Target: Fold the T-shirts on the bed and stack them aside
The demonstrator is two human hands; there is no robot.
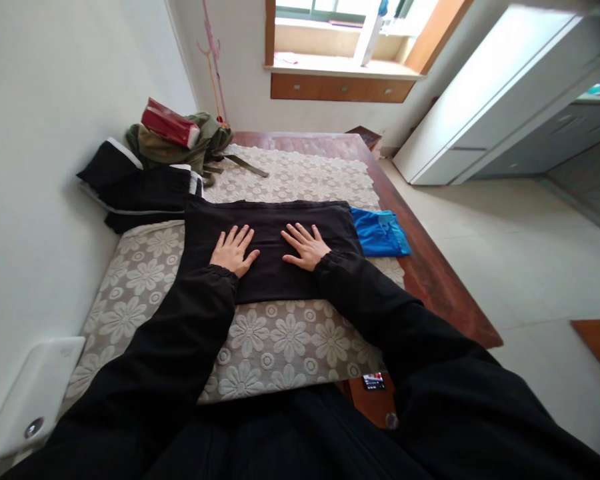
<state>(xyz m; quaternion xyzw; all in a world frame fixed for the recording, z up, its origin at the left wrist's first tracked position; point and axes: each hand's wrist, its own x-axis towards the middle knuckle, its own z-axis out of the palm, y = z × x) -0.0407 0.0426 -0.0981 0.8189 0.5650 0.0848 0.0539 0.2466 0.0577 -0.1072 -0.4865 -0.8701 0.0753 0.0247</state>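
Observation:
A black folded garment [270,270] lies spread in a rough rectangle on the patterned tablecloth [290,340]; its exact kind cannot be made out. My left hand [233,251] rests flat on its left half, fingers spread. On the right half, my right hand [306,247] also lies flat with the fingers apart. Neither hand grips the cloth. Blue folded clothing [380,233] touches or passes under the garment's right edge. To the left, black clothes with white trim [150,190] lie in a pile against the garment's far left corner.
An olive backpack [205,137] with a red box [167,123] on it sits at the far left by the wall. The wooden table [430,287] has its bare edge on the right. A phone [374,381] lies below the near edge. A white cabinet [480,100] stands beyond.

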